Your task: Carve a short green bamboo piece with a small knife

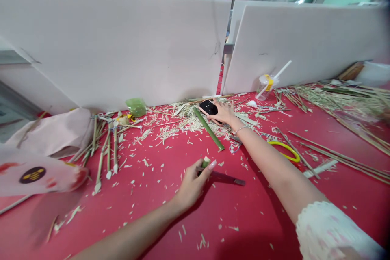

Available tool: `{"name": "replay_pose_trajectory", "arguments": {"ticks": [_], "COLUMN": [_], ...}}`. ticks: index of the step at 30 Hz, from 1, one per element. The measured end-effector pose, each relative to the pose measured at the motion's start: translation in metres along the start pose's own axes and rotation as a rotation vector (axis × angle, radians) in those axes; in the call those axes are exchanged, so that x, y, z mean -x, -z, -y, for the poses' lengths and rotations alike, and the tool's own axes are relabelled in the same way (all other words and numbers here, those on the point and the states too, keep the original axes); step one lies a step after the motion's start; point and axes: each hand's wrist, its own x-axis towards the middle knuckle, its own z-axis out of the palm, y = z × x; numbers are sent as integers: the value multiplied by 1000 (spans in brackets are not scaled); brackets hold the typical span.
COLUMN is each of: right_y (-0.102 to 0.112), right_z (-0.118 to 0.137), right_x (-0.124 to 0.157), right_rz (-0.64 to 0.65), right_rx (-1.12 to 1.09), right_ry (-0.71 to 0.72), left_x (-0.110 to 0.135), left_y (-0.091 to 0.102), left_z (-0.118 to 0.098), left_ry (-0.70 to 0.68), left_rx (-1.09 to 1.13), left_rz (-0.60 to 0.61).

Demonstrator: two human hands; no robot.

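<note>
My left hand [193, 183] is closed around a short green stem piece [206, 161] and a dark, narrow tool [227, 177] that looks like a knife and points right. Farther forward, my right hand [224, 112] grips the right side of a phone [208, 107] with a dark screen and pink edge. The phone lies over pale shavings [173, 124] near the white board. Just below it, a split green bamboo strip [210, 131] slants across the red table [146, 203].
White boards [137, 48] stand along the back. A plastic cup with a straw [266, 86], yellow scissor handles [286, 151] and long sticks [341, 157] are on the right. Pointed sticks [109, 150], a pink cloth bag [57, 130] and a printed bag [39, 172] are left.
</note>
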Motion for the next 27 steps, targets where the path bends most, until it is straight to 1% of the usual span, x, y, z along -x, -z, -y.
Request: {"name": "replay_pose_trajectory", "arguments": {"ticks": [5, 16, 22, 24, 27], "right_y": [2, 5, 3, 2, 2], "right_z": [1, 2, 0, 1, 1], "right_x": [3, 6, 4, 5, 10], "right_rz": [1, 2, 21, 5, -61], "right_rx": [-38, -28, -27, -21, -37], "right_ry": [-36, -34, -40, -34, -42], "left_x": [1, 2, 0, -1, -1], "left_y": [-1, -1, -1, 0, 0], "left_z": [1, -2, 2, 3, 4], "left_ry": [39, 15, 24, 7, -4], "left_rx": [17, 19, 21, 27, 39], "left_rz": [-8, -10, -18, -12, -3]}}
